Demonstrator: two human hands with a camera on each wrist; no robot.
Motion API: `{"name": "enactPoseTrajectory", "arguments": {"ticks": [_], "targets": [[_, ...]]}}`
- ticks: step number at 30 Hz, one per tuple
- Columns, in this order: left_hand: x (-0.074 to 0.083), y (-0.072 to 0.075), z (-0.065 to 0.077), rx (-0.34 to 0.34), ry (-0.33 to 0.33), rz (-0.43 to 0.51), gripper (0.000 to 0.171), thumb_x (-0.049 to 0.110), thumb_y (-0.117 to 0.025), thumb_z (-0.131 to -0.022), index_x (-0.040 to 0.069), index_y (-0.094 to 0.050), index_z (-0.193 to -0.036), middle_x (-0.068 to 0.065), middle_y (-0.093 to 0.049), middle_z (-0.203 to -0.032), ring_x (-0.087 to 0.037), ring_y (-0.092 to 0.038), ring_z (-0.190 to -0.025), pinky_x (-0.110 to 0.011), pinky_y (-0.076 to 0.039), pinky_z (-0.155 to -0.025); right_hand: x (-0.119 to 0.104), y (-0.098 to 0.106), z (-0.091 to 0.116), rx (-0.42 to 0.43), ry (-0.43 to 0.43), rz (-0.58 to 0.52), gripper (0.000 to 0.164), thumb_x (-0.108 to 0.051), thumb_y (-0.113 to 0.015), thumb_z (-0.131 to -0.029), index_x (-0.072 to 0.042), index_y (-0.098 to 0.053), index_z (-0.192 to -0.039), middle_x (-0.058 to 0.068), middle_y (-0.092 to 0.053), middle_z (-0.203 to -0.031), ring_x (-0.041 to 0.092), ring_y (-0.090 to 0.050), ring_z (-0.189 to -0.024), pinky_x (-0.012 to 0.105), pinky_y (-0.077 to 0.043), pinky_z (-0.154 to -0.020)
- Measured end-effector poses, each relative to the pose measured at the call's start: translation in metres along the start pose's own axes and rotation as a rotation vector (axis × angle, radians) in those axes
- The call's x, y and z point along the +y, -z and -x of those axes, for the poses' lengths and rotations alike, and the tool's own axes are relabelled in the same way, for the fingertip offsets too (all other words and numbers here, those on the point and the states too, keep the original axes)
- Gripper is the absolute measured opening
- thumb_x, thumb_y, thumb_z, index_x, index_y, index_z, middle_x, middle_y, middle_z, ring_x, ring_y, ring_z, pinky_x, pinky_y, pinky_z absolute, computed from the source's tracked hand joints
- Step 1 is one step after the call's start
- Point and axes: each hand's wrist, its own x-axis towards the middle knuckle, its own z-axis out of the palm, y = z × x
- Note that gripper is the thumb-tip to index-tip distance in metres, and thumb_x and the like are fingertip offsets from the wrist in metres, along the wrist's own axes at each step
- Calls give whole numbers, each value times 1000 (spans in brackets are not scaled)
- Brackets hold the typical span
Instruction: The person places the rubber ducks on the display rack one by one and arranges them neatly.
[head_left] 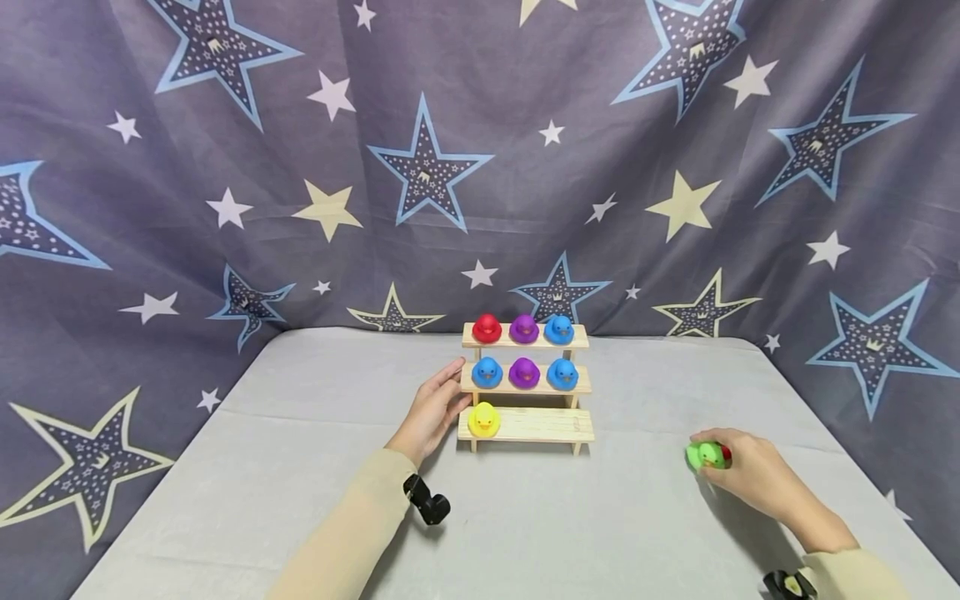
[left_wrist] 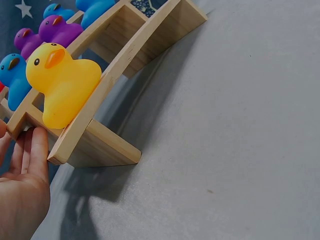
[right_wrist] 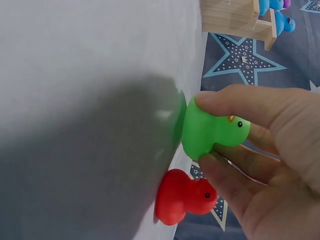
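Observation:
In the head view a three-step wooden display rack (head_left: 540, 425) stands on the table. My left hand (head_left: 431, 414) grips its left end by the middle shelf, fingers tucked under the wood in the left wrist view. A yellow rubber duck (left_wrist: 65, 85) sits at the left of the lowest shelf. Out to the right, my right hand (head_left: 761, 475) pinches a green rubber duck (right_wrist: 205, 127) between thumb and fingers, low over the cloth. A red rubber duck (right_wrist: 180, 197) is beside it, mostly hidden by the hand in the head view.
The top shelf carries a red duck (head_left: 487, 329), a purple duck (head_left: 523, 330) and a blue duck (head_left: 559, 330). On the middle shelf are two blue ducks with a purple duck (head_left: 524, 373) between them. A star-patterned curtain (head_left: 480, 167) borders the grey table (head_left: 585, 533).

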Motion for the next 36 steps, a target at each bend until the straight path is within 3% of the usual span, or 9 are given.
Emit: {"name": "enactPoseTrajectory", "arguments": {"ticks": [21, 23, 28, 30, 36], "targets": [[0, -1, 1, 0, -3, -4, 58, -3, -40, -97, 4, -35, -155, -17, -33, -157, -30, -41, -139, -28, -48, -107, -4, -1, -2, 47, 18, -28, 40, -10, -85, -71, -8, -75, -109, 10, -71, -102, 19, -57, -81, 36, -52, -66], [0, -1, 0, -1, -3, -5, 59, -3, -40, -97, 4, -35, -155, -17, -33, -157, -30, -40, -139, -27, -48, -106, -6, -2, -4, 48, 18, -45, 39, -12, -86, -72, -8, -75, -109, 7, -71, -99, 16, -58, -79, 33, -52, -65], [1, -1, 0, -1, -1, 0, 58, -3, -40, -97, 3, -35, -155, -18, -32, -157, -31, -40, -140, -28, -48, -107, -17, -4, -10, 13, 7, -155, 37, -10, -84, -76, -6, -73, -112, 13, -70, -105, 19, -69, -78, 29, -63, -66], [1, -1, 0, -5, -3, 1, 58, -3, -39, -97, 3, -34, -155, -19, -31, -158, -31, -39, -140, -29, -47, -108, -21, -5, -13, 8, 23, -182, 38, -7, -83, -76, -4, -72, -112, 17, -70, -109, 23, -72, -80, 29, -64, -68], [1, 0, 2, -15, -5, 0, 58, -4, -38, -98, 3, -33, -156, -22, -28, -159, -32, -39, -140, -28, -48, -107, -36, -9, -24, 19, 90, -196, 38, -4, -84, -75, -4, -72, -111, 13, -70, -110, 24, -69, -86, 27, -64, -69]]}}
